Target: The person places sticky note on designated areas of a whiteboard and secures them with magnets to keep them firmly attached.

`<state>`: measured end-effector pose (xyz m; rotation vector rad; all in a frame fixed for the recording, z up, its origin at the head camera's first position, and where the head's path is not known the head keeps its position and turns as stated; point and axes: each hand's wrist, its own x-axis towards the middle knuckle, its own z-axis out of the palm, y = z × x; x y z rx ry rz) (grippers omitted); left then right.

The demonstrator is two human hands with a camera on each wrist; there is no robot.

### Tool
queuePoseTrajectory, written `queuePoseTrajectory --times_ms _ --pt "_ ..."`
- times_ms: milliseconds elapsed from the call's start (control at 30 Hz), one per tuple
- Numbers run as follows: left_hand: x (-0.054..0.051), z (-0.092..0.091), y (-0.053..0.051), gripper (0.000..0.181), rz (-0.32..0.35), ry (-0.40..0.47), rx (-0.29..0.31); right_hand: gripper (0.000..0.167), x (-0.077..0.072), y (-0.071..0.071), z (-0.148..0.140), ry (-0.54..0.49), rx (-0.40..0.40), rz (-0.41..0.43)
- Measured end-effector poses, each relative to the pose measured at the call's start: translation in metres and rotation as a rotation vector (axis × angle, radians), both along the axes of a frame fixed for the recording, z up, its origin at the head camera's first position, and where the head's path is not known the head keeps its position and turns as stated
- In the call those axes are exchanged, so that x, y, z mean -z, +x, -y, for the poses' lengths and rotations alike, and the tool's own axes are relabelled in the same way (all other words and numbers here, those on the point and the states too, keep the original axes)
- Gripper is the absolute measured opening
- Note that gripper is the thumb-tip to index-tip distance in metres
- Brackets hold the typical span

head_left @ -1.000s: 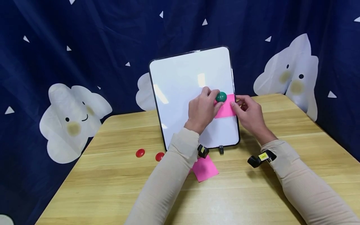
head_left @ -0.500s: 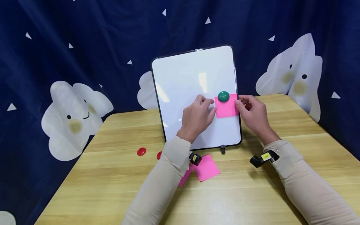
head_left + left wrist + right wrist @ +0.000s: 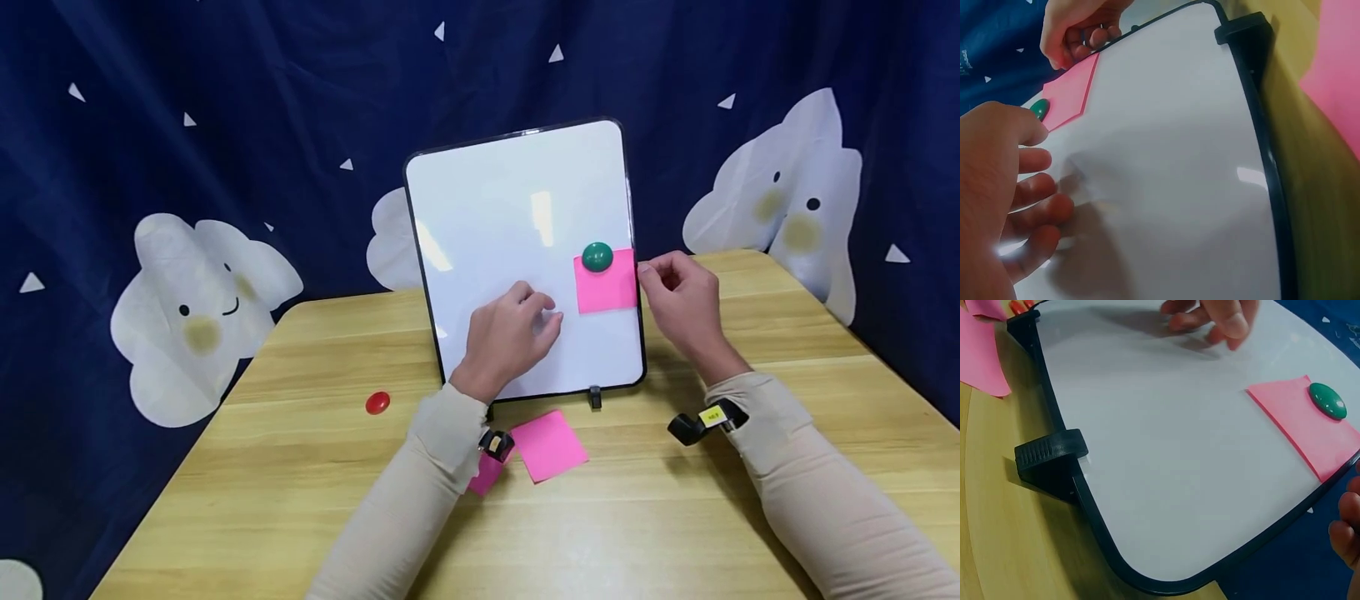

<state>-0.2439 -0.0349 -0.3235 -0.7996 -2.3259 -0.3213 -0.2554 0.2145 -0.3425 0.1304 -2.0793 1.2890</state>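
Observation:
A framed whiteboard (image 3: pixel 517 208) leans upright on the table. On its right side a green round magnet (image 3: pixel 597 257) sits over the top of a pink sticky note (image 3: pixel 606 287). My left hand (image 3: pixel 506 337) hovers before the lower middle of the board, fingers loosely bent and holding nothing; in the left wrist view the left hand (image 3: pixel 997 181) shows its fingers spread apart. Just off the board's right edge is my right hand (image 3: pixel 684 300), thumb and forefinger close together beside the note, with nothing visible between them. The right wrist view shows only part of the right fingers (image 3: pixel 1349 519).
Two more pink notes, a front one (image 3: pixel 550 446) and one partly under the left wrist (image 3: pixel 487 475), lie on the wooden table (image 3: pixel 300 500). A red magnet (image 3: pixel 378 402) lies to the left. A black foot clip (image 3: pixel 595 397) supports the board; a blue curtain (image 3: pixel 300 100) hangs behind.
The left hand has let go of the green magnet and moved down and left. The right hand has released the note's edge and shifted slightly right. Magnet and note stay on the board.

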Motion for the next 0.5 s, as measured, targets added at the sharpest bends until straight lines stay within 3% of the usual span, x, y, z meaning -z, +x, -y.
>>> queuePoseTrajectory --times_ms 300,500 --pt "0.008 0.029 0.011 0.022 -0.021 0.021 0.025 0.02 -0.002 -0.001 0.007 0.006 -0.03 -0.064" --pt "0.013 0.044 0.014 0.021 -0.009 0.023 0.046 0.018 -0.006 0.004 0.009 0.033 -0.084 -0.056"
